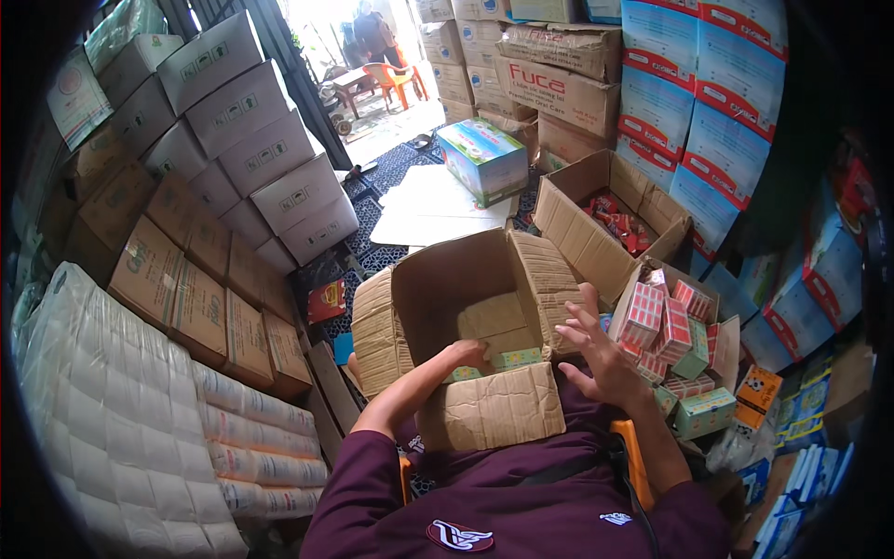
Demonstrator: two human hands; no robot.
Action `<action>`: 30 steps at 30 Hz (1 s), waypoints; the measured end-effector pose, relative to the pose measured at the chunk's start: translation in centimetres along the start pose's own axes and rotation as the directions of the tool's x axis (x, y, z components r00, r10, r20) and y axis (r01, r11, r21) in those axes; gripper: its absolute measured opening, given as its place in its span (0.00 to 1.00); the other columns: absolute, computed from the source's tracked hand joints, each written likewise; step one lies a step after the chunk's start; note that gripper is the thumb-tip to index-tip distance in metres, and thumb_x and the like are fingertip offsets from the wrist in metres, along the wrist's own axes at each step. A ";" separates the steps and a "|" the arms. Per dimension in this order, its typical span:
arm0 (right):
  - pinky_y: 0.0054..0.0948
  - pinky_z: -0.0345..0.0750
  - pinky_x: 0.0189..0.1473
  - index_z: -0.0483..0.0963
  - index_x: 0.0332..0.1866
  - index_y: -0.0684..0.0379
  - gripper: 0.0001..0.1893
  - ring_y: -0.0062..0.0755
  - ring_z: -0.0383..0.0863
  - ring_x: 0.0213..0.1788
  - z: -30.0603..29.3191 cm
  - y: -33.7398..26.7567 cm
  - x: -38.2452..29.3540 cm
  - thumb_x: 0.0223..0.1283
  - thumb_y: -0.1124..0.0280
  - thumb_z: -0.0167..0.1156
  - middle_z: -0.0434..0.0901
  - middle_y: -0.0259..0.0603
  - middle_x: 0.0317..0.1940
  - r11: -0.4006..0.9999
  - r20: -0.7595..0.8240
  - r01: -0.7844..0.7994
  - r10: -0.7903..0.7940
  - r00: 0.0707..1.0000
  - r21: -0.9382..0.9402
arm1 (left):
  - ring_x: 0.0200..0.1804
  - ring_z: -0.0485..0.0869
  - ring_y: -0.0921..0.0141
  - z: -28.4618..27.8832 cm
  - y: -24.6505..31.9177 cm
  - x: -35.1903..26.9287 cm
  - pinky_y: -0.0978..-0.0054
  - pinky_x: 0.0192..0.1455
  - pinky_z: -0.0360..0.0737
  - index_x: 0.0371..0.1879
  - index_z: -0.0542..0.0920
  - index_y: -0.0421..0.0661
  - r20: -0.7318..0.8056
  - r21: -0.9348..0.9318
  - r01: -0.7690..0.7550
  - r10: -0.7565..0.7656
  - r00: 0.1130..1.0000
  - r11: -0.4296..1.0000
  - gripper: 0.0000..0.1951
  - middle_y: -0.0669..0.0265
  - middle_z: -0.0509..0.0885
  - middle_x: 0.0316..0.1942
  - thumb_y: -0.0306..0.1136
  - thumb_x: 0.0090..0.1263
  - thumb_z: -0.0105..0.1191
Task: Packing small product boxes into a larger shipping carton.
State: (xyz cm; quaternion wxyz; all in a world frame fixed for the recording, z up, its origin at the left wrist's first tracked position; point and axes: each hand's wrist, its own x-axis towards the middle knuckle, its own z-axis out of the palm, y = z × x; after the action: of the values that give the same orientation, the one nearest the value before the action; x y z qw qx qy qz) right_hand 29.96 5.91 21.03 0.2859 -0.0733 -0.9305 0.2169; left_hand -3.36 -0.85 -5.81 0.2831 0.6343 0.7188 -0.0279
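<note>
An open corrugated cardboard box (492, 405) sits before me, against my lap, with its flaps spread outward. Down in its near side lie green packages (518, 359) with a yellow pattern. My left hand (472, 353) reaches over the near flap into the box, beside these packages; its fingertips are partly hidden, and whether it grips one is unclear. My right hand (597, 342) hovers by the right flap with fingers apart and nothing in it. The box's inner floor (496, 318) shows bare cardboard.
To my right, a carton holds red-and-white packs (675, 328) and green boxes (705, 412). Behind it stands an open carton with red packets (625, 227). A colourful box (483, 159) rests on white sheets (426, 209). Stacked cartons (241, 105) and wrapped paper rolls (126, 412) line the left.
</note>
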 end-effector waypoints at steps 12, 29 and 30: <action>0.40 0.76 0.61 0.69 0.61 0.62 0.27 0.47 0.76 0.61 -0.1 1.0 0.3 0.54 0.73 0.67 0.63 0.52 0.69 0.999 0.025 -0.048 0.048 0.999 0.019 | 0.46 0.85 0.59 0.7 0.1 3.0 0.61 0.50 0.80 0.49 0.84 0.48 0.225 -0.176 -0.258 0.294 0.929 0.950 0.24 0.53 0.86 0.45 0.37 0.49 0.59; 0.47 0.69 0.65 0.59 0.70 0.61 0.50 0.61 0.67 0.66 -4.1 11.2 -16.5 0.49 0.36 0.65 0.66 0.60 0.64 0.673 0.466 -0.548 0.740 0.486 -0.497 | 0.27 0.71 0.79 -15.3 8.8 -9.9 0.75 0.30 0.71 0.31 0.84 0.40 -0.427 -0.613 -0.059 -0.268 0.864 0.788 0.16 0.71 0.78 0.22 0.43 0.70 0.56; 0.48 0.69 0.65 0.58 0.71 0.61 0.50 0.62 0.66 0.67 -2.4 13.8 -19.3 0.49 0.36 0.65 0.64 0.63 0.65 0.756 0.370 -0.457 0.638 0.676 -0.468 | 0.25 0.69 0.82 -15.6 8.3 -11.3 0.78 0.27 0.68 0.33 0.85 0.42 -0.495 -0.636 -0.178 -0.220 0.840 0.751 0.15 0.75 0.76 0.22 0.43 0.70 0.56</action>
State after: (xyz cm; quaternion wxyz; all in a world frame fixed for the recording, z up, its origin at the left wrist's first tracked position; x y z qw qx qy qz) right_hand 47.40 14.05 7.00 -0.0667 -0.3408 -0.9269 0.1422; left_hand -1.07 -3.12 14.84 0.2730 0.4653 0.7384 0.4046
